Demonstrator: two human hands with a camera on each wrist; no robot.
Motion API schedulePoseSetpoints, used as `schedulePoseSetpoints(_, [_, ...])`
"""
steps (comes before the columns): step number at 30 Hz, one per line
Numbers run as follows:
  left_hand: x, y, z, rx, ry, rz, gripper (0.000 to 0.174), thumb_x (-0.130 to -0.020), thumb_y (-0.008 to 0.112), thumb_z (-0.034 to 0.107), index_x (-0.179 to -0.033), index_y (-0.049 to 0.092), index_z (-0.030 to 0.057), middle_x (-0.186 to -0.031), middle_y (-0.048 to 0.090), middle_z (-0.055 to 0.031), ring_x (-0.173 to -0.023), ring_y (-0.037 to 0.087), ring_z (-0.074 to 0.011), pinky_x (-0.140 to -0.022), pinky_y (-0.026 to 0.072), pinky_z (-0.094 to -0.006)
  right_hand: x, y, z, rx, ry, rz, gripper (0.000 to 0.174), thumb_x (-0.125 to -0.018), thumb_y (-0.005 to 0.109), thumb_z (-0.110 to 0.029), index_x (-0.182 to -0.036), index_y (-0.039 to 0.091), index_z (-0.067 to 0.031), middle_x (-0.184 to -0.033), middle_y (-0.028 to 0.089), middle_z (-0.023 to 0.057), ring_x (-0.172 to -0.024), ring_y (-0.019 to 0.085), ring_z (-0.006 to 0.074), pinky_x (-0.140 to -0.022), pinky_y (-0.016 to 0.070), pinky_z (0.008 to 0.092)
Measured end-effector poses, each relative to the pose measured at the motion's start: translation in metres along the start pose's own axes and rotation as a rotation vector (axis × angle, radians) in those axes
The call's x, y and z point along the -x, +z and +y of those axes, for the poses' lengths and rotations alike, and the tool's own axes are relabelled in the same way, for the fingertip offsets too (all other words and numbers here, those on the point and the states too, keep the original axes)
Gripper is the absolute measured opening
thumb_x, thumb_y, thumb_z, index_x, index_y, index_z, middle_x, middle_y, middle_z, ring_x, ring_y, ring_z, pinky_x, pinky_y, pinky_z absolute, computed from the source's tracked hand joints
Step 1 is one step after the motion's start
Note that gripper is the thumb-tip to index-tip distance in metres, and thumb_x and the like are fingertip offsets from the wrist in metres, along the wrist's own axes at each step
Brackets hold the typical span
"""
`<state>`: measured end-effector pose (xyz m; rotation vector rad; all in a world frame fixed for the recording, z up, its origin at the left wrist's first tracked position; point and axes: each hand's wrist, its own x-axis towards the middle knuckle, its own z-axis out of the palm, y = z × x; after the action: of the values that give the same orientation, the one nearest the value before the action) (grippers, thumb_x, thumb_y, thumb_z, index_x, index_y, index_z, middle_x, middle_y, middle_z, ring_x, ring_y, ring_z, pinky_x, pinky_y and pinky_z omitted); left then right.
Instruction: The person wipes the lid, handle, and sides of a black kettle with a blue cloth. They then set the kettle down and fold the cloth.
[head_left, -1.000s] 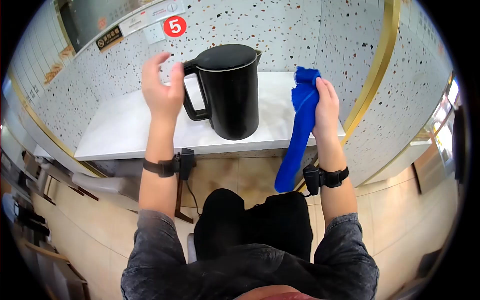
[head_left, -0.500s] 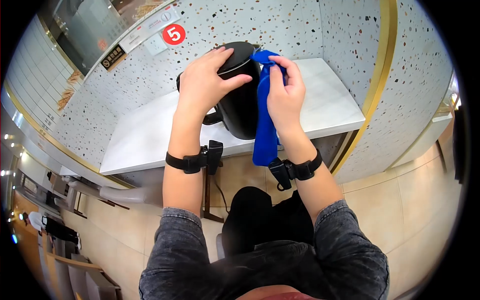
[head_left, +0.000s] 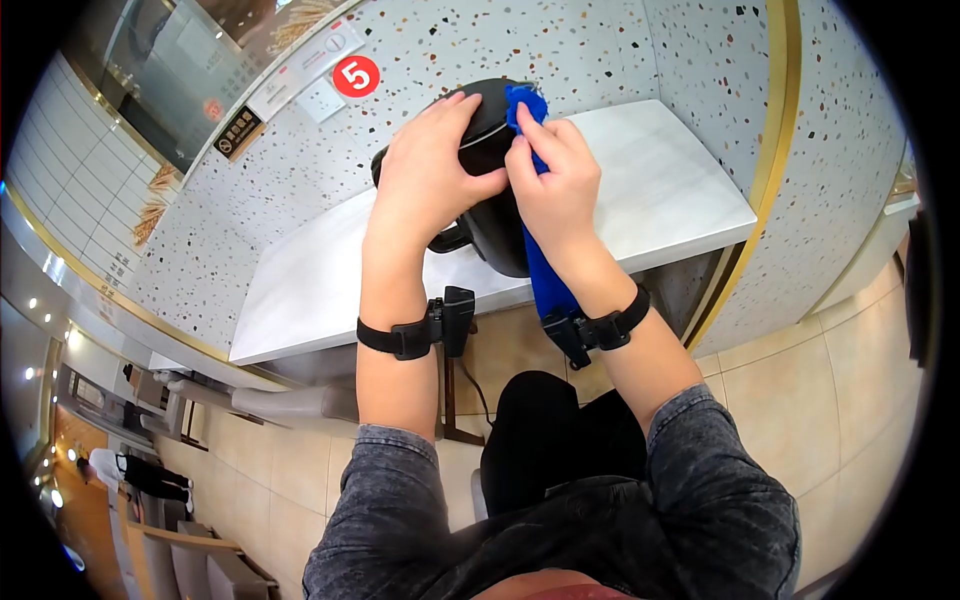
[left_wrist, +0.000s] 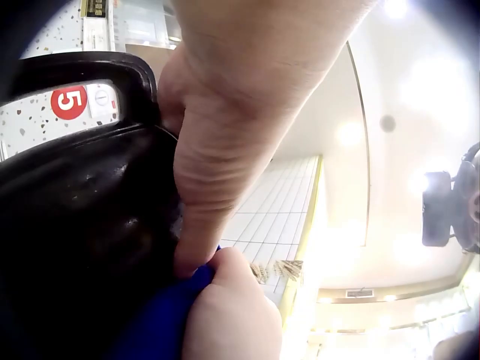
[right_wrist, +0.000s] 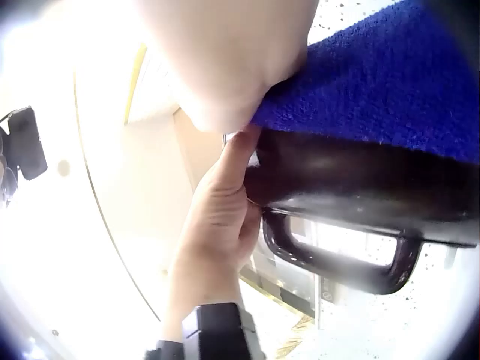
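A black kettle [head_left: 500, 232] with a flat lid [head_left: 492, 103] overlaps the front part of the white tabletop in the head view. My left hand [head_left: 418, 175] grips its top, fingers over the lid and thumb against the side. Below that hand shows part of the handle [head_left: 452, 238], which is plainer in the right wrist view. Between thumb and fingers, my right hand [head_left: 557, 182] pinches a blue cloth [head_left: 548, 282] at the kettle's spout edge. The cloth's bunched end touches the rim, and its long tail hangs down the kettle's side towards my right wrist.
The white tabletop [head_left: 660, 175] meets a speckled wall [head_left: 590, 50] behind and a gold-trimmed partition [head_left: 762, 150] at the right. A red number 5 sign [head_left: 356, 76] is on the wall. A grey chair [head_left: 300, 404] stands at the left, with another person [head_left: 135, 475] farther off.
My left hand has gone from beside the kettle's handle onto its lid and upper side. My right hand has brought the blue cloth leftward to the spout edge. The head view has shifted.
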<state>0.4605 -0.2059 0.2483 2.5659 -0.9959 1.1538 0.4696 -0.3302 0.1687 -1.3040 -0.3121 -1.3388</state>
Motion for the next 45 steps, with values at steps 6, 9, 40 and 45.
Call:
schedulePoseSetpoints(6, [0.0,0.002,-0.003,0.014,0.007,0.021,0.066,-0.066,0.08,0.024,-0.124,0.059,0.0018,-0.124,0.062,-0.0191,-0.113,0.06,-0.0333,-0.096,0.0478,-0.0388,-0.004,-0.012,0.002,0.11,-0.397,-0.144,0.027,-0.074,0.064,0.001,-0.1,0.071,-0.0021,-0.073,0.057,0.0078,-0.062,0.057,0.0245,-0.055,0.0485,0.0325])
schedulePoseSetpoints(9, [0.001,0.0,-0.001,-0.028,0.032,0.028,0.066,-0.066,0.08,0.023,-0.124,0.059,0.0012,-0.124,0.062,-0.0196,-0.113,0.06,-0.0335,-0.096,0.0478,-0.0389,-0.018,-0.013,0.014,0.135,-0.287,-0.069,0.028,-0.074,0.064,0.001,-0.101,0.071,-0.0022,-0.073,0.058,0.0087,-0.061,0.057,0.0251,-0.055,0.0484,0.0324])
schedulePoseSetpoints(40, [0.001,0.004,-0.005,0.047,0.002,0.063,0.062,-0.067,0.079,0.027,-0.121,0.062,0.0029,-0.124,0.063,-0.016,-0.113,0.06,-0.0322,-0.097,0.0472,-0.0383,-0.019,-0.008,-0.001,0.077,-0.439,-0.173,0.014,-0.076,0.065,-0.002,-0.09,0.066,-0.0028,-0.08,0.063,0.0105,-0.07,0.062,0.0275,-0.063,0.0513,0.0338])
schedulePoseSetpoints(45, [0.002,0.001,-0.004,0.049,-0.015,0.04,0.059,-0.068,0.078,0.026,-0.121,0.062,0.0043,-0.124,0.062,-0.0157,-0.114,0.059,-0.0319,-0.097,0.0474,-0.0382,-0.029,-0.017,0.003,0.082,-0.439,-0.206,0.014,-0.076,0.065,0.0,-0.089,0.066,-0.0041,-0.078,0.062,0.01,-0.068,0.061,0.028,-0.06,0.0502,0.0344])
